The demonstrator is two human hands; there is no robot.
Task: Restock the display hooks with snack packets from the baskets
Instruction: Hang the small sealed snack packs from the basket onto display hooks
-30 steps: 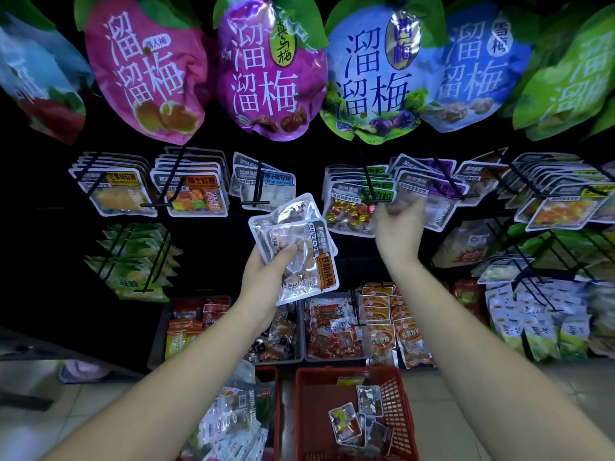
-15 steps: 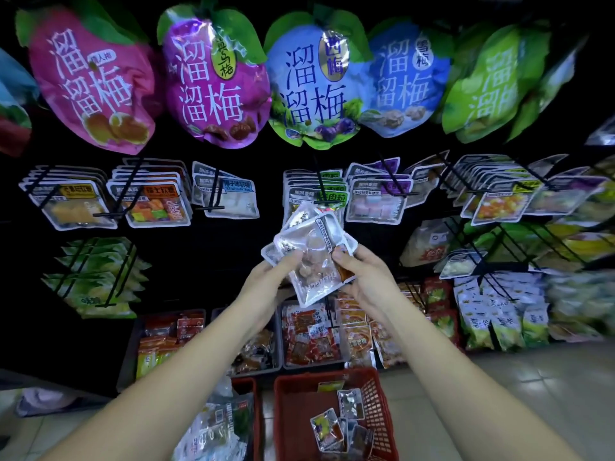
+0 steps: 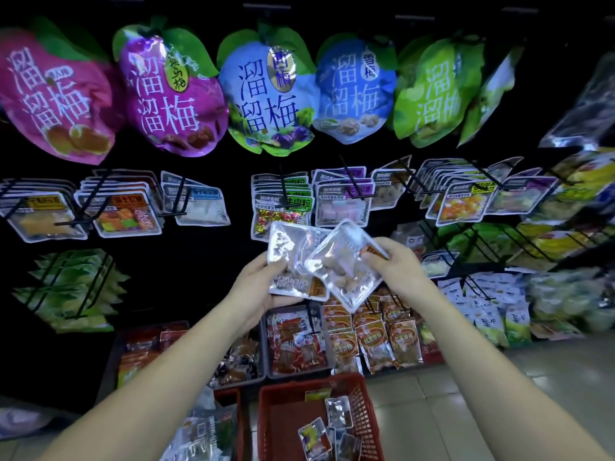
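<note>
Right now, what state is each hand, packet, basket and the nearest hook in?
left hand, grips the packet stack.
packet stack, held, tilted, not hung.
right hand, pinches the single packet by its edge.
single packet, held in front of the stack, not hung.
right red basket, holds a few loose packets.
left red basket, holds a heap of packets.
green-label packets, hanging on their hook.

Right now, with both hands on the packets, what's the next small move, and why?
Probably draw the top packet free with the right hand: it pinches that packet's corner, which lies skewed off the stack that the left hand grips.
</note>
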